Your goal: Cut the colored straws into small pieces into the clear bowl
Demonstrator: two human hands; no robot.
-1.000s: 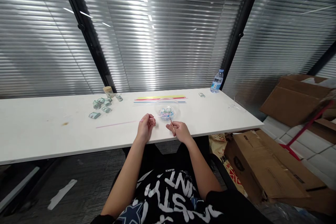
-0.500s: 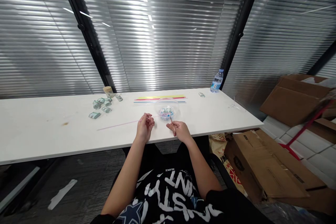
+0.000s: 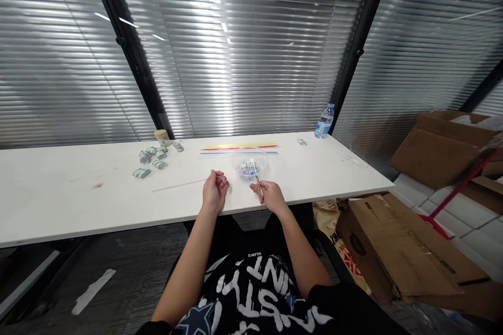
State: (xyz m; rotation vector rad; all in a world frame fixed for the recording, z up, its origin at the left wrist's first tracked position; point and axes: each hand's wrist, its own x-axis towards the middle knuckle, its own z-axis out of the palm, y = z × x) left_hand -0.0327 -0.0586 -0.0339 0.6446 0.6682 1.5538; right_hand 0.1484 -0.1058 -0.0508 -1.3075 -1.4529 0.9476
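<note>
My left hand (image 3: 214,188) is closed on a thin pink strip (image 3: 178,185), pinched near its right end. One long tail of the strip runs left over the table, and a short end points right, toward a clear plastic bowl (image 3: 264,165). Small blue, pink and white pieces (image 3: 249,169) lie in that bowl. My right hand (image 3: 271,196) grips slim, copper-coloured scissors (image 3: 257,180), their blades reaching up over the bowl's front. Just behind the bowl lie several long strips (image 3: 236,149) in yellow, red and blue.
Several small glass bottles (image 3: 159,165) and a cork-topped jar (image 3: 161,137) stand or lie at the left back. A water bottle (image 3: 324,121) stands at the right back, with another small glass bottle (image 3: 302,142) nearby. Cardboard boxes (image 3: 396,246) sit right of the table (image 3: 98,209).
My left hand has shifted slightly left. The strip's left tail reaches less far left, and its right end has drawn away from the bowl. My right hand is almost still.
</note>
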